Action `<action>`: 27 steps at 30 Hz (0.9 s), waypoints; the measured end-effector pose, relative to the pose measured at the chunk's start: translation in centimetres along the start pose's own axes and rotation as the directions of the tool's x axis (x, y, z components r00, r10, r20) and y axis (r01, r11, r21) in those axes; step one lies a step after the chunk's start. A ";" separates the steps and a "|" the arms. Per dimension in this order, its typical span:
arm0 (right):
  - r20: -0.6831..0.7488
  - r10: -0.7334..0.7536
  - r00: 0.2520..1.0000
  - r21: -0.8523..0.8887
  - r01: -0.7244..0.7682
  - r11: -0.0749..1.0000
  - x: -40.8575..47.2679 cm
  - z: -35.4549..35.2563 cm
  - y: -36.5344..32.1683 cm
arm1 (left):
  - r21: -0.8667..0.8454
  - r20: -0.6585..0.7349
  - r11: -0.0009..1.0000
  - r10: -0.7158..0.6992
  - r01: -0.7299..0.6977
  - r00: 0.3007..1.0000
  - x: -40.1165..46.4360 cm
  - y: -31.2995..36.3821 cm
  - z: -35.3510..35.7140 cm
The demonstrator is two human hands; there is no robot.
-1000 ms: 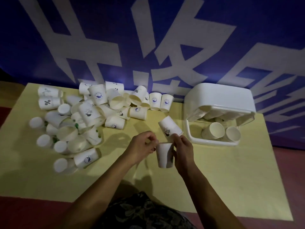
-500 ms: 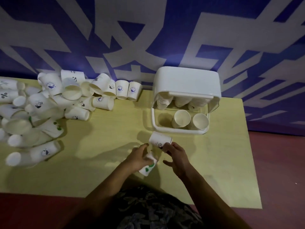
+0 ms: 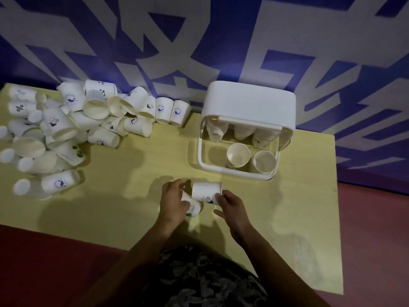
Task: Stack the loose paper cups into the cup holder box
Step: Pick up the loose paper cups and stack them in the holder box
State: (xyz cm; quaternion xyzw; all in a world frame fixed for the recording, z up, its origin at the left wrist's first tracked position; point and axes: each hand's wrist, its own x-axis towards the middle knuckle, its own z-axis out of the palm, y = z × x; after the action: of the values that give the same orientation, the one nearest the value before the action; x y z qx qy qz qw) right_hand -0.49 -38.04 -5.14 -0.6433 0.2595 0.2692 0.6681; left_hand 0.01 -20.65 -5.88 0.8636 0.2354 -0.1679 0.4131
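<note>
The box [image 3: 247,100], white with a clear front, stood on the yellow table [image 3: 137,165] against the blue wall [image 3: 309,29], which carried large white characters (cut off by the frame, so not readable). Inside the box, rows of nested cups hung under its lid, and two upright cups [image 3: 238,152] stood on its floor toward the front right. Just in front of the box, near the table's front edge, the left hand [image 3: 171,201] was curled round a cup [image 3: 192,206] that showed a green mark at its lower end; the print was too blurred to read. The right hand [image 3: 230,206] pinched a second cup [image 3: 207,191] by its side between thumb and fingers, with a small dark printed figure showing near the thumb. The two held cups touched or overlapped, though whether one sat inside the other could not be told. Well to the left of the box lay the pile [image 3: 66,134] of loose cups, tumbled on their sides and ends; one at its far left bore a "%" sign [image 3: 20,108], several carried a round blue logo with lettering too small to read, and others had small black figures. Two cups [image 3: 170,111] at the pile's right end stood nearest the box, by the wall.
</note>
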 end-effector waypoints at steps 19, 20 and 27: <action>-0.101 -0.795 0.598 -0.900 0.286 0.330 -0.7 -8.6 -7.4 | 0.242 0.072 0.576 0.792 -0.780 0.607 1.9 15.4 1.4; -0.093 -0.799 0.594 -0.907 0.280 0.314 -0.6 -8.7 -7.5 | 0.258 0.081 0.576 0.787 -0.776 0.611 2.3 15.6 1.6; -0.085 -0.779 0.621 -0.940 0.210 0.270 0.4 -9.6 -7.4 | 0.397 0.180 0.544 0.744 -0.740 0.643 3.6 15.6 3.5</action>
State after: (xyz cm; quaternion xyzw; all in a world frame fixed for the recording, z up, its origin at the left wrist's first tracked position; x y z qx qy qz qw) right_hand 4.97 -47.84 -0.44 -0.9788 0.0321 -0.0712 0.1893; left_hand 11.14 -31.02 0.19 0.9512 -0.1933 -0.0215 0.2396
